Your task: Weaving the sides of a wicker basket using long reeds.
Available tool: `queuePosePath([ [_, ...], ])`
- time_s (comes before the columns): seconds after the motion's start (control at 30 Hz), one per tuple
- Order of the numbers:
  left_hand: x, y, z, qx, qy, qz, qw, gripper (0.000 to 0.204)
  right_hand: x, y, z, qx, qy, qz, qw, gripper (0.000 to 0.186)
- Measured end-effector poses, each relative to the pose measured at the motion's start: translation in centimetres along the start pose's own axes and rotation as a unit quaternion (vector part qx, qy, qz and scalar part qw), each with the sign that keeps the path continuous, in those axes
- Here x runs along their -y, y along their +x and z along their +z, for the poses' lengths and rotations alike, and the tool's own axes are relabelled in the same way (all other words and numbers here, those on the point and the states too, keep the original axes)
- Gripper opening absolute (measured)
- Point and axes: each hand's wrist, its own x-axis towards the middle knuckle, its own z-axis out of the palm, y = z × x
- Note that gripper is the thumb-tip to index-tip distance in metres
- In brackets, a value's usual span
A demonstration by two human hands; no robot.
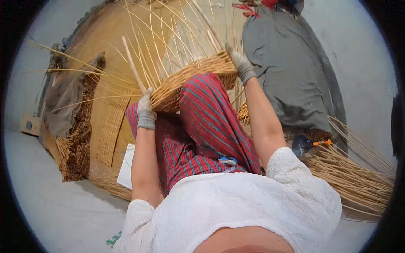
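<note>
A partly woven wicker basket (195, 68) rests across my raised knees, its pale rods standing up and fanning away from me. At its left end, my left hand (146, 105) in a whitish knit glove is closed on the weave, beside a thick upright stick (133, 63). My right hand (240, 64), gloved the same way, grips the right end of the basket, near another pair of thick sticks. Loose weaving rods (80, 71) trail off from the left end. My knee hides part of the basket's lower side.
A dark grey cloth (287, 63) covers a heap at the right. Below it lie a bottle with an orange nozzle (321, 143) and a large bundle of rods (350, 177). To the left are a flat woven panel (113, 130), a brown stack of sticks (82, 139) and a white board (126, 166).
</note>
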Motion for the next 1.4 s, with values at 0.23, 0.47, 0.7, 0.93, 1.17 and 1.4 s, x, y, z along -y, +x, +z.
queuePosePath([
  [0.23, -8.6, -1.2, 1.3, 0.066, 0.052, 0.072, 0.994, 0.030, 7.9, 0.4, -3.1, 0.038, 0.303, 0.033, 0.952, 0.057],
  [0.47, -13.4, -6.9, -0.3, 0.032, 0.117, 0.166, 0.979, 0.028, 13.5, -6.7, -6.0, 0.028, 0.393, -0.019, 0.919, 0.047],
  [0.7, -11.8, -9.7, -2.4, 0.033, 0.126, 0.211, 0.969, 0.030, 17.7, -11.0, -8.8, -0.262, -0.011, -0.349, 0.900, 0.076],
  [0.93, -10.8, -11.2, -1.0, 0.023, 0.176, 0.218, 0.960, 0.038, 16.8, -9.7, -5.7, 0.010, -0.277, -0.318, 0.906, 0.103],
  [1.17, -11.2, -12.7, 0.7, 0.007, 0.268, 0.255, 0.929, 0.044, 14.6, -10.5, -6.1, -0.038, -0.214, -0.339, 0.915, 0.086],
  [1.4, -11.5, -21.2, 8.2, 0.140, 0.272, 0.383, 0.872, 0.068, 9.5, -11.6, -4.0, -0.183, -0.180, -0.245, 0.935, 0.084],
])
